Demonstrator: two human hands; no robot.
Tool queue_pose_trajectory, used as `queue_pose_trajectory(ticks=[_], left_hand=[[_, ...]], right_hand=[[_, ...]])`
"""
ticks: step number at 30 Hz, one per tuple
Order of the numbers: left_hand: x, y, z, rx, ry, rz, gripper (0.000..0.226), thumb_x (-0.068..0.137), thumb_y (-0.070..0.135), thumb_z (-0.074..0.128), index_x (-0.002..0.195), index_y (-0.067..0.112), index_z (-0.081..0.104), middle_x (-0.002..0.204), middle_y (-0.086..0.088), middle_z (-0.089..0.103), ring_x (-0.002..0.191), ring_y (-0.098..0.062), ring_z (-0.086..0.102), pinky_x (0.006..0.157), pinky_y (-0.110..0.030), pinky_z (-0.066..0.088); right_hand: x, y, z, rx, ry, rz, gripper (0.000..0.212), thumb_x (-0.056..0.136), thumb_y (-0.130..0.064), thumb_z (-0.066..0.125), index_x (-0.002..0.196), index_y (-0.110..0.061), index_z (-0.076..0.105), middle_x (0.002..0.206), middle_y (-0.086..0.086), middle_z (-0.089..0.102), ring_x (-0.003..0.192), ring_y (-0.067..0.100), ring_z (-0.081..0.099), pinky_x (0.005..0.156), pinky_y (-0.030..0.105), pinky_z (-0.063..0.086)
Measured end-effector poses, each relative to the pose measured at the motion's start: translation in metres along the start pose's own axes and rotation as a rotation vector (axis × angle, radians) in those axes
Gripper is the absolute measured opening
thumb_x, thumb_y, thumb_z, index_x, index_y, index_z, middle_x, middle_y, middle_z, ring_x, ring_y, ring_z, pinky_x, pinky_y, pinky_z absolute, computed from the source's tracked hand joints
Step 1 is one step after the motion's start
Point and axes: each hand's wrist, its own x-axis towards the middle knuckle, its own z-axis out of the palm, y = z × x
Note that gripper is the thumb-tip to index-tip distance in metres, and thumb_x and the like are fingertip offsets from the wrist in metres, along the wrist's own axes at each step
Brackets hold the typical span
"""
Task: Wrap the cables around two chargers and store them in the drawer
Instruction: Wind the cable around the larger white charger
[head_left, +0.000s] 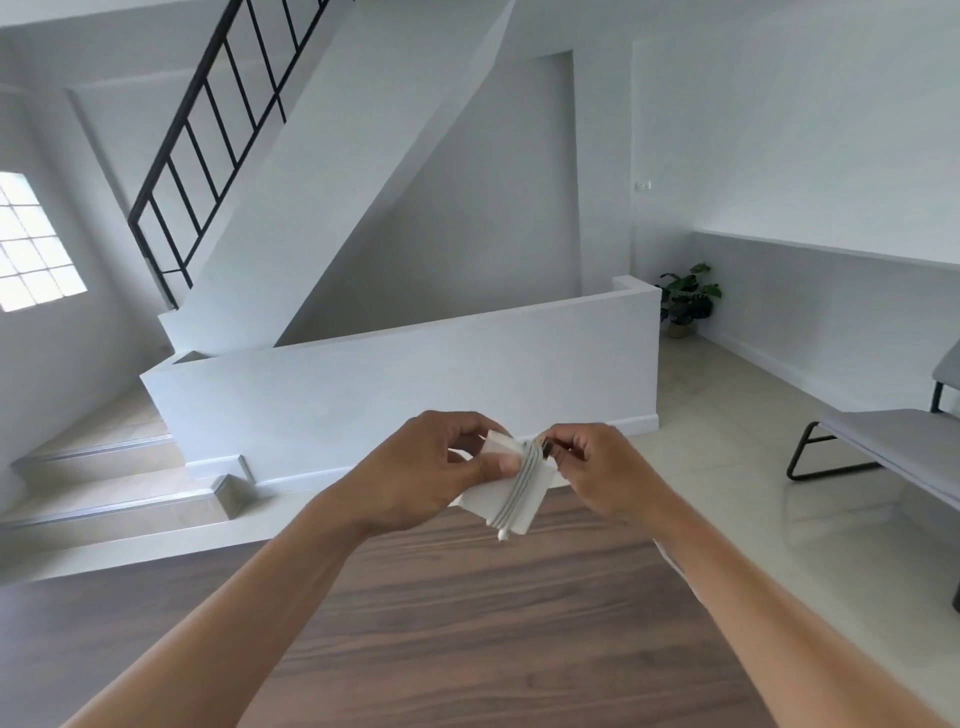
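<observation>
Left hand (426, 467) grips the tilted charger (480, 501), cable (511, 486) wound lengthwise; right hand (608, 473) pinches its plug (545, 448).

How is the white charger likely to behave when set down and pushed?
The charger looks like a rigid, flat-sided block, so it would probably slide, not roll. Its wound cable seems thin and springy; the turns may loosen once the right hand lets go.

White staircase (332, 171), window (36, 244), bench (893, 441)
</observation>
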Motion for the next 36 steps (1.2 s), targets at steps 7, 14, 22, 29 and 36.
queue_pose_trajectory(ticks=[7, 14, 22, 29, 36], left_hand=[[-0.002, -0.029, 0.008, 0.25, -0.019, -0.08, 0.026, 0.083, 0.047, 0.071, 0.102, 0.029, 0.071, 0.097, 0.009, 0.07, 0.081, -0.006, 0.067, 0.068, -0.021, 0.048], [0.007, -0.035, 0.008, 0.27, 0.143, -0.086, 0.02, 0.083, 0.042, 0.071, 0.091, 0.024, 0.075, 0.087, 0.011, 0.072, 0.074, -0.004, 0.064, 0.072, -0.031, 0.053], [0.022, -0.029, -0.005, -0.248, 0.224, -0.328, 0.032, 0.084, 0.026, 0.076, 0.096, -0.002, 0.07, 0.09, -0.02, 0.072, 0.073, -0.03, 0.073, 0.068, -0.039, 0.063], [0.026, -0.019, -0.003, -0.441, 0.155, -0.368, 0.036, 0.085, 0.025, 0.074, 0.102, -0.007, 0.069, 0.095, -0.022, 0.072, 0.077, -0.035, 0.072, 0.08, -0.047, 0.061], [0.026, -0.014, 0.005, -0.504, 0.179, -0.324, 0.046, 0.085, 0.028, 0.071, 0.111, -0.009, 0.065, 0.103, -0.029, 0.07, 0.078, -0.037, 0.07, 0.079, -0.045, 0.061]], right_hand=[[0.0, -0.016, -0.013, -0.182, -0.113, 0.032, 0.018, 0.092, -0.031, 0.059, 0.085, -0.026, 0.075, 0.07, -0.006, 0.07, 0.054, 0.011, 0.05, 0.058, 0.028, 0.043], [-0.019, -0.047, 0.003, -0.384, -0.035, -0.031, 0.026, 0.097, -0.037, 0.047, 0.091, -0.025, 0.07, 0.075, -0.006, 0.065, 0.068, 0.016, 0.057, 0.062, 0.032, 0.046], [-0.046, -0.046, 0.038, -0.128, 0.057, -0.033, 0.029, 0.101, -0.028, 0.041, 0.096, -0.02, 0.069, 0.048, -0.016, 0.052, 0.045, 0.004, 0.048, 0.047, 0.017, 0.032], [-0.06, -0.04, 0.064, 0.134, 0.179, 0.022, 0.028, 0.102, -0.03, 0.042, 0.097, -0.02, 0.067, 0.041, -0.015, 0.045, 0.039, 0.007, 0.04, 0.047, 0.014, 0.029], [-0.063, -0.037, 0.082, 0.319, 0.247, 0.066, 0.028, 0.101, -0.028, 0.044, 0.085, -0.025, 0.066, 0.048, -0.009, 0.045, 0.042, 0.007, 0.038, 0.048, 0.016, 0.03]])
